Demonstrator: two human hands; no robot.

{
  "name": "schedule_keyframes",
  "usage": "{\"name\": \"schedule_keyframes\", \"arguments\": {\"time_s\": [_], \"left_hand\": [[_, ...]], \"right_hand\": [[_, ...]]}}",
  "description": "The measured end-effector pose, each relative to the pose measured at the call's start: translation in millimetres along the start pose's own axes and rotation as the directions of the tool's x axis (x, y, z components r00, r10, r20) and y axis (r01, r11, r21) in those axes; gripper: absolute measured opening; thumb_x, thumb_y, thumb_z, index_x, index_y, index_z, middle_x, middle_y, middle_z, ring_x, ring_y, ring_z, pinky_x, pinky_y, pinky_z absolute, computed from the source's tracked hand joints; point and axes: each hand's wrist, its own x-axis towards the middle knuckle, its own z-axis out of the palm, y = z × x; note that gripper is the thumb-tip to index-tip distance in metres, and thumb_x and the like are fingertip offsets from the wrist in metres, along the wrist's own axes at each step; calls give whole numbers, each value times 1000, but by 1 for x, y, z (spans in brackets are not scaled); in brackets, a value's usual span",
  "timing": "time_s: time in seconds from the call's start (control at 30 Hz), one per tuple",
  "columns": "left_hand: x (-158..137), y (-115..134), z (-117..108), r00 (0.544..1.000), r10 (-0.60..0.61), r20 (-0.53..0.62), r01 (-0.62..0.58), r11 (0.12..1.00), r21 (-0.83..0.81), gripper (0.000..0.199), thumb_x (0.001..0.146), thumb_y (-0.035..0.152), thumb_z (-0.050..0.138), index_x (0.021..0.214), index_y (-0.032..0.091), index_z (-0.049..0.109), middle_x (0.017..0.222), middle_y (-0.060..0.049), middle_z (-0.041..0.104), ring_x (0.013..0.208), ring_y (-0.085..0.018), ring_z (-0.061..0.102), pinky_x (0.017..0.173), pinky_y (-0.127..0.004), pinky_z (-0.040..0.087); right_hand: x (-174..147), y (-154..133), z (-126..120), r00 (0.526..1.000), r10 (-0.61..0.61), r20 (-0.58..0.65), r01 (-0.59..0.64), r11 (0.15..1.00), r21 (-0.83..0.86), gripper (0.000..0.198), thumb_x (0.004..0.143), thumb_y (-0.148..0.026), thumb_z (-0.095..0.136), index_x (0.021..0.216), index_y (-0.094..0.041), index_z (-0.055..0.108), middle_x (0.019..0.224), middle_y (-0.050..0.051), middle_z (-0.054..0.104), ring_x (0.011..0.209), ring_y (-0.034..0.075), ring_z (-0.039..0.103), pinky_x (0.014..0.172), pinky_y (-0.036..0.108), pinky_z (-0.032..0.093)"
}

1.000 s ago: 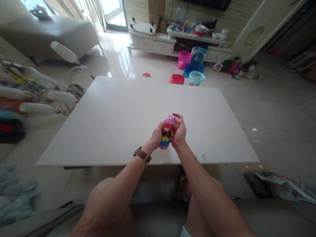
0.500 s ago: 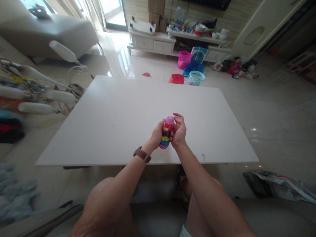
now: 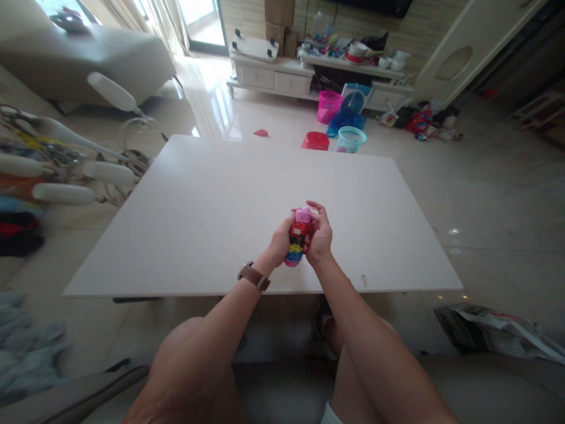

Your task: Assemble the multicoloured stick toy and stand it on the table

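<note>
A small bottle-shaped container (image 3: 297, 240) with a pink lid (image 3: 302, 215) is held tilted above the near part of the white table (image 3: 212, 206). Through its side show bands of red, black, yellow and blue contents, too small to name. My left hand (image 3: 279, 242) is closed round its left side, thumb along the body. On the right side my right hand (image 3: 320, 239) grips it with curled fingers, and its upper fingers reach up beside the lid. The fingertips behind the container are hidden.
A clear mark or small scrap (image 3: 364, 281) lies near the table's front edge. Beyond the far edge stand a red stool (image 3: 316, 140), a light-blue basket (image 3: 352, 136) and a pink basket (image 3: 329, 106). Lamp arms (image 3: 110, 172) reach close to the left edge.
The fingers of my right hand have shifted slightly at the lid; a thin pale loop seen beside the lid earlier no longer shows. The container has stayed in place.
</note>
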Motion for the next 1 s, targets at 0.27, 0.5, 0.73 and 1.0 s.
{"name": "schedule_keyframes", "arguments": {"time_s": [0.27,0.5,0.73,1.0], "left_hand": [[1,-1,-3,1000,-16,4,16,1000,-23,60,89,70,47,67,17,64,55,-6,64,43,-15,56,43,-27,44],[4,-5,-3,999,23,-43,-26,997,-70,56,84,71,57,79,16,69,56,-4,64,46,-15,59,46,-26,46],[5,-6,1,986,104,-127,-120,985,-124,48,85,62,66,88,14,69,63,-1,66,53,-14,63,55,-25,50],[5,-5,-1,992,100,-77,-105,992,-65,55,85,69,60,85,14,69,61,-4,66,54,-17,63,53,-27,50]], "right_hand": [[0,3,-3,998,-51,43,52,998,-26,35,82,-35,65,114,-26,55,69,-10,57,33,3,30,28,16,18],[4,7,-3,991,-131,38,132,991,-17,35,77,-32,75,106,-24,56,76,-6,56,54,7,51,47,18,43],[10,12,-4,978,-206,39,206,979,-4,40,71,-29,81,99,-25,53,76,-6,58,69,11,58,67,23,51],[10,11,-5,986,-165,38,167,985,-54,33,73,-33,76,97,-24,55,83,-4,60,72,12,59,68,25,52]]}}
